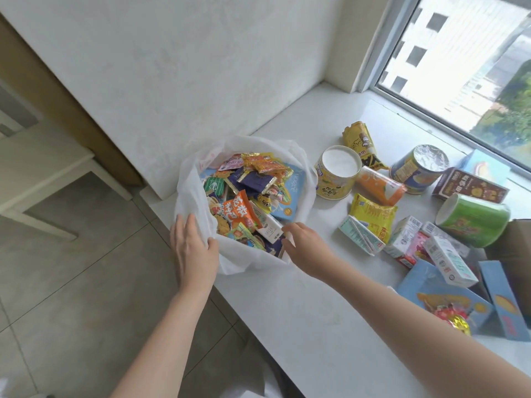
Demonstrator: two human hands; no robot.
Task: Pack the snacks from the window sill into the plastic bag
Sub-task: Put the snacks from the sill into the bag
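Observation:
A white plastic bag stands open at the left end of the window sill, filled with several small snack packets, a milk carton and a blue box. My left hand grips the bag's near left rim. My right hand rests at the bag's near right rim, fingers curled by the plastic; whether it pinches the rim I cannot tell. More snacks lie to the right: a yellow tub, an orange packet, a yellow packet, a green tub and small cartons.
Blue boxes and a cardboard box sit at the sill's right end. A blue-yellow tub and a brown box lie by the window. The wall is behind the bag; tiled floor lies below left.

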